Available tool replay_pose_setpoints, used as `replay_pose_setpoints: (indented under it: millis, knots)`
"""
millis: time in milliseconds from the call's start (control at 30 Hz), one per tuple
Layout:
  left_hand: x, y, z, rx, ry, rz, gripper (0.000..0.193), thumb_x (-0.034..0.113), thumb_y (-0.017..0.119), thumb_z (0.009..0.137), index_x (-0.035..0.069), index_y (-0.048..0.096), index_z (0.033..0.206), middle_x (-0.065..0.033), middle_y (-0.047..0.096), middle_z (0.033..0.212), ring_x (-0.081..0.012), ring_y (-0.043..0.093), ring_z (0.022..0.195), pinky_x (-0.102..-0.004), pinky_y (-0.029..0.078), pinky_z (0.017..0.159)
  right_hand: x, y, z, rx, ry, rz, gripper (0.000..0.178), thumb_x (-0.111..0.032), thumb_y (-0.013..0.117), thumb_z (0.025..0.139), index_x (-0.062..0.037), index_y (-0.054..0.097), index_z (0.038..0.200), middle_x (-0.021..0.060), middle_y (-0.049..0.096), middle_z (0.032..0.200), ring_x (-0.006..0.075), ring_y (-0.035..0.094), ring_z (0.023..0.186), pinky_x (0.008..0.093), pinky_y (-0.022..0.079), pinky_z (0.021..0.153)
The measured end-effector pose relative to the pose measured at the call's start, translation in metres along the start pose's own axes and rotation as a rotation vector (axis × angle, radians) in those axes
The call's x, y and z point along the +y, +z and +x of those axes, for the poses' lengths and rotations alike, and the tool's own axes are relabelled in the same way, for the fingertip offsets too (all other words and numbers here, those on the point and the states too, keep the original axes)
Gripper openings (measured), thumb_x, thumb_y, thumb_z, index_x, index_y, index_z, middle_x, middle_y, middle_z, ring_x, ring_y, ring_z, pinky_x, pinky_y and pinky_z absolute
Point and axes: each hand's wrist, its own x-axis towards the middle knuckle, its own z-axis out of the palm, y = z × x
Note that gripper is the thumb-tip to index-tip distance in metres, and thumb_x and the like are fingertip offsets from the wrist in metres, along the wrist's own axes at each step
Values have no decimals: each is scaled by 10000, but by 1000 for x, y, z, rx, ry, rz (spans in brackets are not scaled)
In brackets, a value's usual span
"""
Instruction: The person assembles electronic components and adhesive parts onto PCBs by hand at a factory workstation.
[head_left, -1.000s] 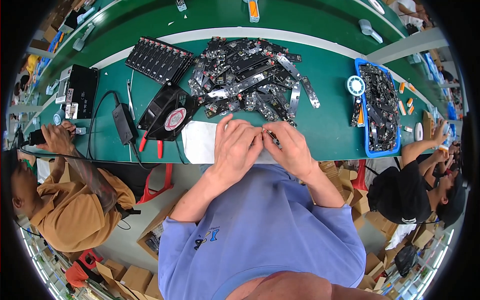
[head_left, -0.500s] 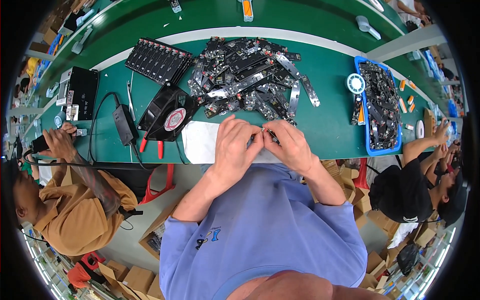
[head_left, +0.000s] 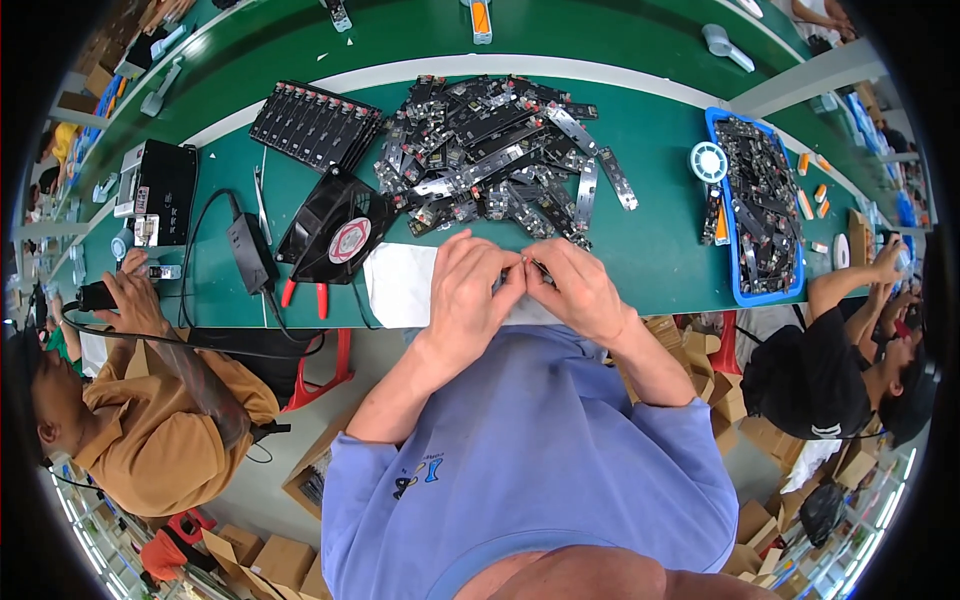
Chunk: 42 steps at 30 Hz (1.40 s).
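My left hand and my right hand meet at the near edge of the green bench, fingertips pinched together. Between them sits a small dark piece, mostly covered by the fingers, so its kind cannot be made out. Under the hands lies a white sheet. Just beyond them spreads a large heap of narrow black circuit boards, some with silvery strips. A black fan with a round red-and-white label stands left of my left hand, beside red-handled pliers.
Left of the heap is a panel of joined boards. A black power adapter with cable and tweezers lie nearby. A blue tray of boards stands right, a round white-and-teal part at its rim. Co-workers sit on both sides.
My hands stay pinched together in nearly the same place. The co-worker at the left has shifted a hand over the bench. The whole view has moved very slightly.
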Motion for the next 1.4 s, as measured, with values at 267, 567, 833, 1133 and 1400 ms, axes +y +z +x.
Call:
replay_pose_setpoints:
  millis: [267,567,833,1133,1400]
  knots:
    - [-5,-2,-3,-10,5,-38,165,20,798,809,35,748,966,-100,734,949,-295,700,1006,-504,470,1074,0,-2,1,23,41,63,253,57,762,862,30,678,1099,150,722,999,276,735,823,363,606,690]
    - [-21,-19,-26,-91,203,28,252,52,812,799,113,767,1040,-14,733,1209,-302,608,1295,-553,326,1212,-21,-15,2,5,417,233,192,-5,731,961,36,706,1147,130,708,1017,203,739,839,309,597,722]
    - [-22,-6,-20,-28,178,-5,218,66,854,802,124,799,1005,4,761,1086,-257,640,1188,-536,328,1204,-26,-23,0,-40,430,290,234,-9,707,978,37,712,1207,150,726,1098,224,718,949,342,573,829]
    - [-13,-4,-14,-12,-36,-101,158,85,848,842,106,802,992,-23,758,966,-255,648,1115,-500,356,1170,-31,-28,4,-63,524,413,249,-23,752,945,17,736,1190,129,738,1087,199,706,914,327,568,805]
    - [-11,0,-14,8,1,-42,159,73,826,843,97,779,993,-17,743,967,-264,641,1107,-499,370,1151,-29,-25,1,-68,482,371,228,-16,783,919,7,758,1144,117,745,1068,187,707,899,323,574,779]
